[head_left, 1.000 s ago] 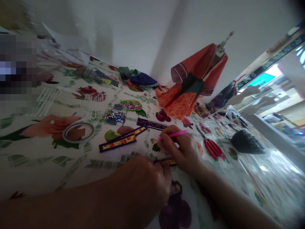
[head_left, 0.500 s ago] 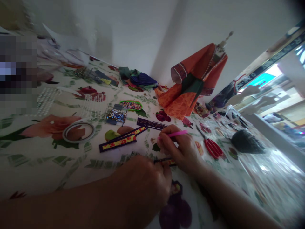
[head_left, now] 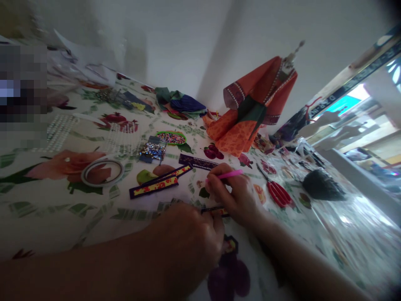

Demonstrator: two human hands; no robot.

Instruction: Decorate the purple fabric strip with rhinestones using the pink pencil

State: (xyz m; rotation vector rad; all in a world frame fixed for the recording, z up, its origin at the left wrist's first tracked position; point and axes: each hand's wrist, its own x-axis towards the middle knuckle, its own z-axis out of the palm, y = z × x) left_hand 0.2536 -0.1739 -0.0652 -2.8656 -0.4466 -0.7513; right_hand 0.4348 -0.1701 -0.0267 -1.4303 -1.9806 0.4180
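My right hand (head_left: 234, 196) grips a thin pink tool (head_left: 230, 174) like a pen, its tip pointing down toward a dark strip with a yellow and red pattern (head_left: 216, 211). My left hand (head_left: 191, 242) lies on the near end of that strip and covers most of it. Both hands rest on a table under a fruit-printed cloth (head_left: 46, 217). Two similar patterned strips (head_left: 159, 184) lie just left of my right hand.
A tape roll (head_left: 102, 172), a green dish of beads (head_left: 171, 138), a sheet of sequins (head_left: 152, 151) and a purple strip (head_left: 197, 162) lie beyond the hands. Red scissors (head_left: 277, 193) lie to the right. A small orange robe on a stand (head_left: 250, 113) stands at the back.
Nothing has changed except a slight shift of the view; both hands stay where they were on the strip.
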